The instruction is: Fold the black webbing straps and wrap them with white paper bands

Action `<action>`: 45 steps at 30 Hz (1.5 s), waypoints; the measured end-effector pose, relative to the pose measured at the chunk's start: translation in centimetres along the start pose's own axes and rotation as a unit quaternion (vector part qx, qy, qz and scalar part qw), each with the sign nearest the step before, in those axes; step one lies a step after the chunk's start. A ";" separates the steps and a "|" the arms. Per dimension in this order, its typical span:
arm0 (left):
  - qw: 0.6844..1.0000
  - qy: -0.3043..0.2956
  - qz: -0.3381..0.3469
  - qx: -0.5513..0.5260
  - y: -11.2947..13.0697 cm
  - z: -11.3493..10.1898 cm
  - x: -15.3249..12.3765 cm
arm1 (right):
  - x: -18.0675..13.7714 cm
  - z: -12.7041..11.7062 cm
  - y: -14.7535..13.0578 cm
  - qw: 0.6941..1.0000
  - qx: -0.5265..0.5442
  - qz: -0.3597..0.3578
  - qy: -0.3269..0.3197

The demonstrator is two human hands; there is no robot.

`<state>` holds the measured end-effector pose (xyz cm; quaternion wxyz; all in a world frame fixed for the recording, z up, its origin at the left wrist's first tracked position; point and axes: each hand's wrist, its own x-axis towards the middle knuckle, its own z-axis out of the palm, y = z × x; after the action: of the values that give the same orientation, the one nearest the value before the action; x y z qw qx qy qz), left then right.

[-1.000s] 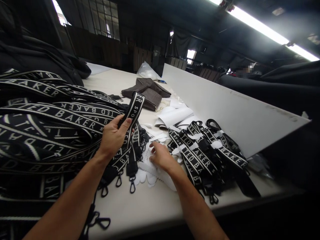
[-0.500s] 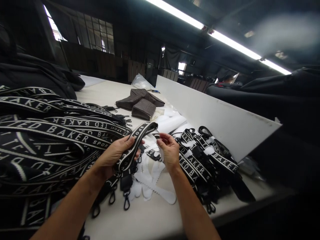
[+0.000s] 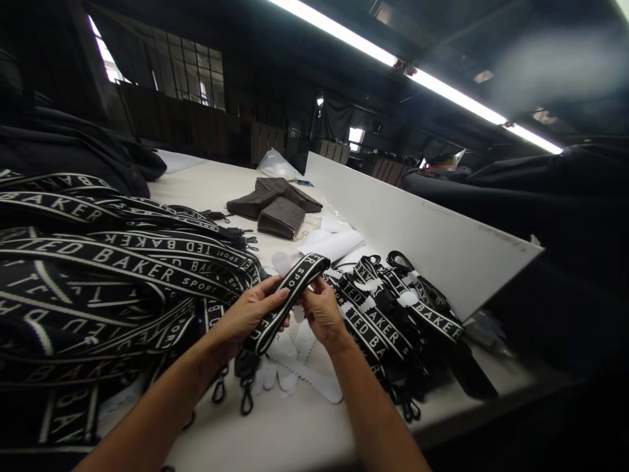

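A folded black-and-white lettered bag strap (image 3: 289, 293) is held in the air above the table, its loop pointing away to the right. My left hand (image 3: 258, 308) is closed around its near part, thumb on top. At the far loop end, my right hand (image 3: 322, 309) pinches the strap from beneath, its fingertips partly hidden. A dark snap hook (image 3: 246, 396) hangs down below the fold. White scalloped-edge paper strips (image 3: 295, 367) lie on the table under my hands, and a little white shows by my right fingers.
A large heap of similar straps (image 3: 98, 275) covers the left side. Folded straps with white paper bands (image 3: 393, 308) lie at right, before an upright white board (image 3: 417, 229). Dark brown pouches (image 3: 281, 217) and a clear plastic bag (image 3: 276, 164) sit farther back on the table (image 3: 196, 187).
Both hands have come closer together. The strap loop has shifted right and slightly down, and my right hand has moved from beside its end to underneath it.
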<state>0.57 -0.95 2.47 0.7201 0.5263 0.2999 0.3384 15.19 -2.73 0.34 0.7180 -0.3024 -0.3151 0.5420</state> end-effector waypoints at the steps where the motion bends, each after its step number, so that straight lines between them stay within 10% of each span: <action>1: 1.000 0.004 0.003 0.003 0.1 -0.2 0.0 | 0.0 -0.1 -0.1 1.000 -0.013 0.014 -0.015; 9: 0.989 0.050 0.076 0.120 0.5 -1.8 0.3 | 0.0 -1.0 -0.7 0.974 -0.227 0.000 -0.006; 21: 0.971 0.096 0.127 0.179 0.0 -2.0 0.9 | -0.7 -0.4 -0.2 0.959 -0.272 -0.070 -0.040; 32: 0.906 0.106 0.165 0.375 -2.2 -4.3 2.6 | -0.6 -0.6 0.8 0.970 -0.165 0.088 -0.153; 40: 0.910 0.021 0.147 0.388 -2.5 -3.9 2.8 | -0.4 -1.5 1.6 0.820 -0.526 -0.217 -0.064; 45: 0.873 0.069 0.161 0.455 -3.1 -3.1 2.7 | 0.4 -2.2 2.4 0.879 -0.449 -0.151 -0.046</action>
<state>0.26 2.29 -1.58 0.3142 0.8123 0.3801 0.3114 15.54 -1.94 -2.85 0.5629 -0.5159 -0.5994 0.2401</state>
